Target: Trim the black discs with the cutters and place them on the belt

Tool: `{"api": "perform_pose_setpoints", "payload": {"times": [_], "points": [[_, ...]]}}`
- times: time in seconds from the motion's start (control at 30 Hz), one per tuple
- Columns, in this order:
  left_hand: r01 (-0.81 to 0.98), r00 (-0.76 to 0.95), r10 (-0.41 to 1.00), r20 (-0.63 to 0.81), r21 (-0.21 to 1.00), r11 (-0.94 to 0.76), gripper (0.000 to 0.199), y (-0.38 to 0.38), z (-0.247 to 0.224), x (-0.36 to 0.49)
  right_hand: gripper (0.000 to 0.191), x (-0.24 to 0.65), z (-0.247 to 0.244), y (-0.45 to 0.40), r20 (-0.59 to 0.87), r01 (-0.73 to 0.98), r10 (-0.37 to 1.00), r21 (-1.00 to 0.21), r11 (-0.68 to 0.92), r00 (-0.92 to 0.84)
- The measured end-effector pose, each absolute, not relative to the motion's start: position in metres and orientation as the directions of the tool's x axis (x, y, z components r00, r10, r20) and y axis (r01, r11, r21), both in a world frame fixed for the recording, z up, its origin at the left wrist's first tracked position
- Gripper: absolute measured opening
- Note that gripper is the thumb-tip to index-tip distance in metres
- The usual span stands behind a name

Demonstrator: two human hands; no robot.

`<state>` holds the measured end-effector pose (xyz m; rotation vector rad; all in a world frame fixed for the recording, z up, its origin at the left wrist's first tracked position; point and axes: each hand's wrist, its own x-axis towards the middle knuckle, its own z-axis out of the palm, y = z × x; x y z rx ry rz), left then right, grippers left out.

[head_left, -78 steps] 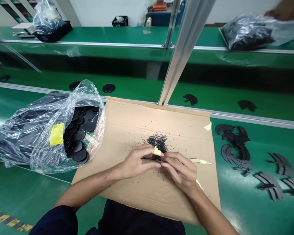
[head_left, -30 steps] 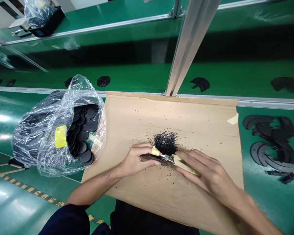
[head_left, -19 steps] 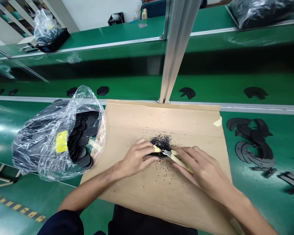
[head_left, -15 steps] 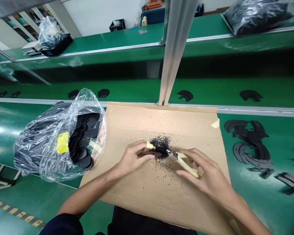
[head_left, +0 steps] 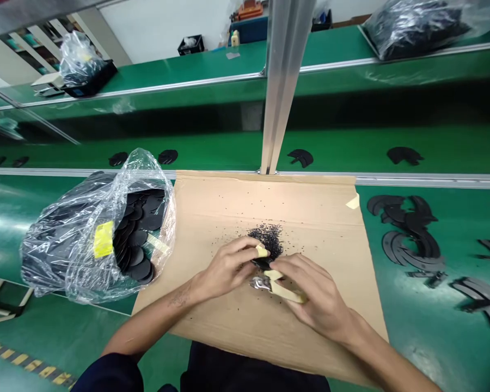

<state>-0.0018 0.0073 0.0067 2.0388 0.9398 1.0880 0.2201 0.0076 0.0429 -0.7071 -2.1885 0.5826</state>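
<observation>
Green workbench, brown cardboard sheet over its middle, aluminium post rising by the sheet's far edge. Both hands close together above the sheet, on the near side of a heap of small black bits. Left hand curled, thumb and fingers pinching a dark part, yellow wrap around one fingertip. Right hand partly closed around yellow-handled pliers, their metal head aimed left, below the dark part; its fingertips reach to the part's right end, touching or just beside it, cannot tell which. Dark part mostly covered by fingers, outline not readable. Pliers' head blurred; whether its jaws stand apart cannot be told, and the palm hides part of the handles. Left thumb hard to separate from the fingers. Clear plastic bag left of the sheet, mouth toward it, black discs showing inside; film glare obscures the rest. Curved black parts lie in overlapping groups to the right, some cut off by the right edge. Right forearm runs out at the bottom edge.
</observation>
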Motion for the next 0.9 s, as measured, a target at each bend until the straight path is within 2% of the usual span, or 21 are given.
{"api": "perform_pose_setpoints", "payload": {"times": [0.1, 0.23, 0.4, 0.67, 0.83, 0.9], "points": [[0.250, 0.355, 0.843, 0.405, 0.827, -0.503, 0.036, 0.008, 0.006, -0.004, 0.038, 0.234, 0.046, 0.013, 0.417, 0.334, 0.701, -0.663, 0.670, -0.579], [0.178, 0.306, 0.878, 0.367, 0.884, -0.431, 0.026, 0.008, 0.005, -0.004, 0.043, 0.249, 0.036, 0.024, 0.358, 0.482, 0.724, -0.563, 0.671, -0.590], [0.150, 0.310, 0.887, 0.342, 0.904, -0.401, 0.021, 0.008, 0.004, -0.005, 0.038, 0.249, 0.026, 0.029, 0.342, 0.507, 0.673, -0.460, 0.729, -0.656], [0.159, 0.307, 0.879, 0.364, 0.891, -0.425, 0.022, 0.008, 0.000, -0.008, 0.030, 0.245, 0.031, 0.031, 0.345, 0.515, 0.650, -0.409, 0.753, -0.677], [0.153, 0.290, 0.852, 0.436, 0.858, -0.491, 0.025, 0.006, -0.005, -0.006, 0.033, 0.246, 0.030, 0.027, 0.332, 0.552, 0.642, -0.330, 0.766, -0.691], [0.161, 0.287, 0.847, 0.447, 0.849, -0.503, 0.026, 0.005, -0.005, -0.006, 0.034, 0.247, 0.030, 0.027, 0.327, 0.548, 0.644, -0.343, 0.763, -0.692]]}}
